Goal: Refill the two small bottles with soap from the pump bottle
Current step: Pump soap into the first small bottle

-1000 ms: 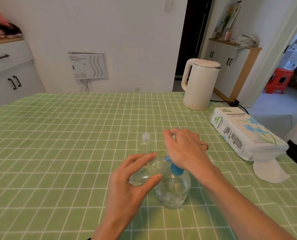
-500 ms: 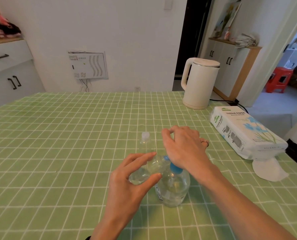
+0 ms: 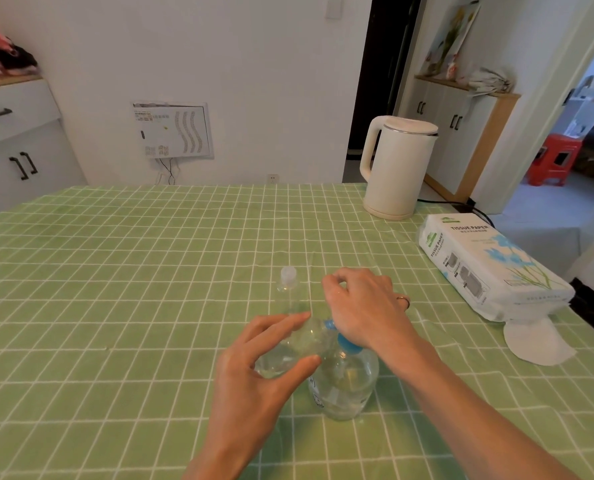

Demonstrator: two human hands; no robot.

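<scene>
Two grips work by the surface [image 3: 115,306]'s near edge: left grip [image 3: 254,382] pinches a tilted small bottle [image 3: 288,355], right grip [image 3: 361,306] curls over the pump bottle [image 3: 347,386]. Probably light, slick, squashy plastic; hold its body gently.

White kettle [image 3: 397,168] and tissue pack [image 3: 489,268] on green checked tablecloth [image 3: 115,289].

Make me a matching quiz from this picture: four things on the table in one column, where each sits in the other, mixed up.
1 white electric kettle
2 capped small clear plastic bottle
3 tilted small clear plastic bottle
4 clear pump bottle with blue collar

A gripped by the left hand
B under the right hand
C green checked table's far edge
D upright, beyond the left hand

Pairs: 1-C, 2-D, 3-A, 4-B
</scene>
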